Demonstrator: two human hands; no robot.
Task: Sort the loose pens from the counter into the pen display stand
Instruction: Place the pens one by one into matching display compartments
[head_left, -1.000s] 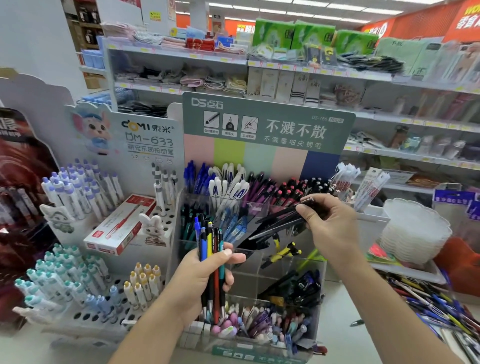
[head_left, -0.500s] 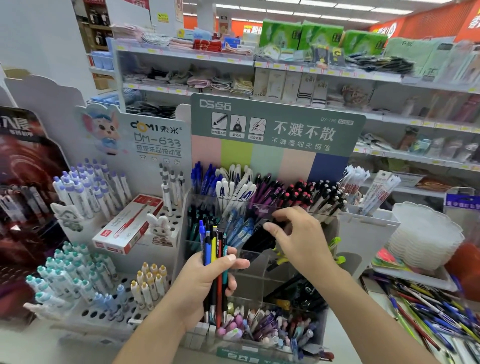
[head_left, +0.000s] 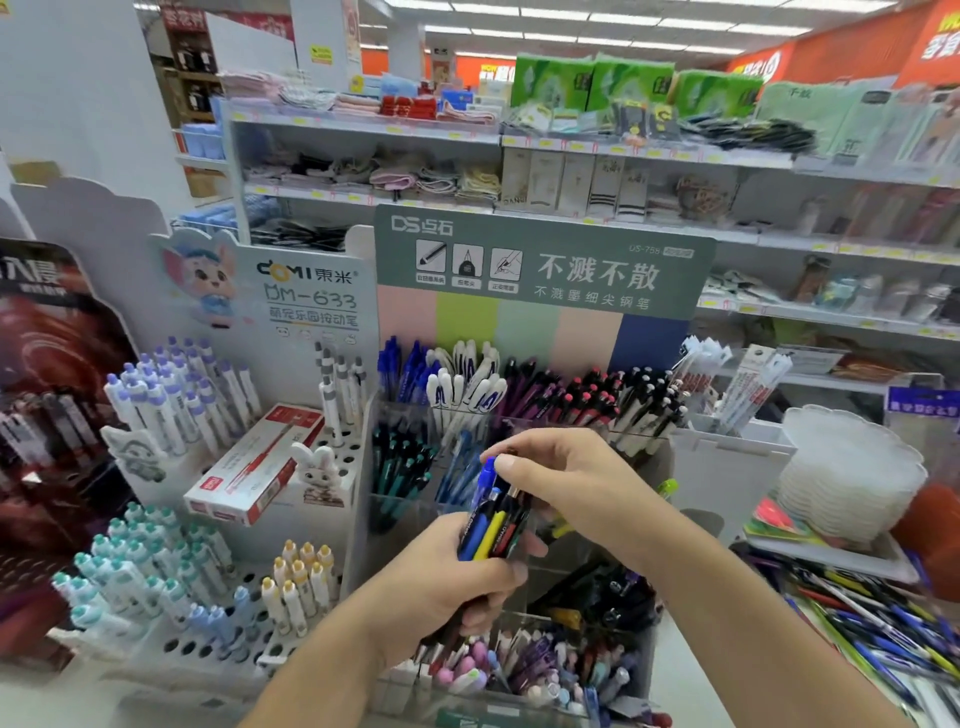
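My left hand (head_left: 447, 587) grips a bundle of pens (head_left: 493, 525), blue, yellow, red and dark ones, upright in front of the clear tiered pen display stand (head_left: 644, 660). My right hand (head_left: 576, 478) reaches over from the right and pinches the top of a blue pen (head_left: 487, 475) in that bundle. The stand's compartments hold sorted pens: blue, white, purple, red-tipped and black-and-white at the back, teal and blue in the middle, mixed pastel ones at the front. Loose pens (head_left: 883, 634) lie in a heap on the counter at the lower right.
A white peg-hole display (head_left: 218, 649) with capped pens and a red-and-white box (head_left: 260, 467) stands to the left. A stack of white trays (head_left: 841, 478) sits at the right. Store shelves (head_left: 519, 150) fill the background.
My right hand left the black pens in the stand's middle tier, came down and left to the bundle, and now pinches a blue pen. My left hand tilted the bundle slightly rightward.
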